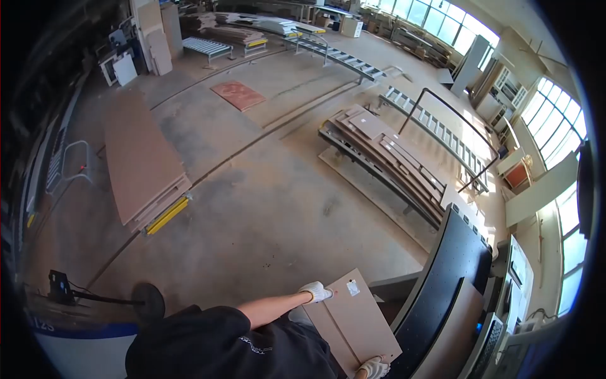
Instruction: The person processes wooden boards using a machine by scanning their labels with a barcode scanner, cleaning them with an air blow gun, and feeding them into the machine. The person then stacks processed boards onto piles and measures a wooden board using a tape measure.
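Note:
A flat brown board point(360, 322) is held in front of my body, tilted, with a white label point(353, 287) near its upper corner. A line runs along its length, perhaps a step or the edge of a second panel; I cannot tell which. My left hand point(317, 292), in a white knit glove, grips the upper edge. At the lower end my right hand point(374, 367), gloved as well, is closed on the board's corner. Fingers behind the board are hidden. Close by on the right lies the black machine bed point(435, 278).
Another brown panel point(464, 322) lies along the machine, beside a keyboard point(489, 341). Stacked boards point(385, 151) rest on a rack ahead, and a long panel stack point(142, 158) stands left. Roller conveyors point(435, 129) cross the floor. A round black base point(148, 300) stands lower left.

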`<action>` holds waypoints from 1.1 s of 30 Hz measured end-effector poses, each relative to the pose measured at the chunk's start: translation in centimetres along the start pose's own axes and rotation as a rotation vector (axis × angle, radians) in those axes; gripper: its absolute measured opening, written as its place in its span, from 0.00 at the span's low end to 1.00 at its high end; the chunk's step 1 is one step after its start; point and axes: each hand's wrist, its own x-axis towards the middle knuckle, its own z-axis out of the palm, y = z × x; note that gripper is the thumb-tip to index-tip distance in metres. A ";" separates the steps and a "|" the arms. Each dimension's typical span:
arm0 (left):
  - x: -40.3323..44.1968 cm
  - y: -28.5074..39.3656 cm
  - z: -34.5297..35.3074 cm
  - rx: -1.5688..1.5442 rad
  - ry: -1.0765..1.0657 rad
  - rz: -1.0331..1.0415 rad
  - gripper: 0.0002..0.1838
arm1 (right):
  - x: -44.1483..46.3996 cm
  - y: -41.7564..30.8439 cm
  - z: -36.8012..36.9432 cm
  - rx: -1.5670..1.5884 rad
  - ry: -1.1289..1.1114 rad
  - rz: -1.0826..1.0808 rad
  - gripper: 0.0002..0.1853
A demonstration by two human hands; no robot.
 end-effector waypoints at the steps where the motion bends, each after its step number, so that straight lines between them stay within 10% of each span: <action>1: 1.5 0.0 -2.7 -0.032 0.020 -0.015 0.50 | 0.1 -4.6 -1.3 0.027 -0.077 -0.014 0.44; 7: 11.9 -5.0 -18.9 -0.161 0.260 -0.108 0.48 | -0.1 -33.1 -7.3 0.116 -0.530 -0.047 0.45; 8: 12.4 -5.6 -22.6 -0.184 0.286 -0.119 0.48 | 6.1 -32.8 4.2 0.227 -0.506 -0.110 0.54; 15: 19.9 -8.9 -45.7 -0.452 0.607 -0.376 0.45 | 7.0 -74.1 16.2 0.387 -0.793 -0.193 0.55; 20: 22.1 -17.1 -58.0 -0.919 1.023 -0.364 0.42 | -2.2 -103.4 19.2 0.461 -0.945 -0.568 0.56; 24: 26.5 -26.8 -62.1 -0.965 1.161 -0.816 0.40 | -15.9 -121.9 17.5 0.161 -0.986 -0.928 0.54; 28: 28.8 -32.4 -67.8 -1.209 1.262 -0.803 0.38 | -29.4 -135.2 20.2 -0.116 -0.721 -1.171 0.54; 33: 30.6 -37.6 -95.9 -0.899 1.224 -0.830 0.38 | -40.2 -153.9 22.6 -0.057 -0.801 -1.031 0.59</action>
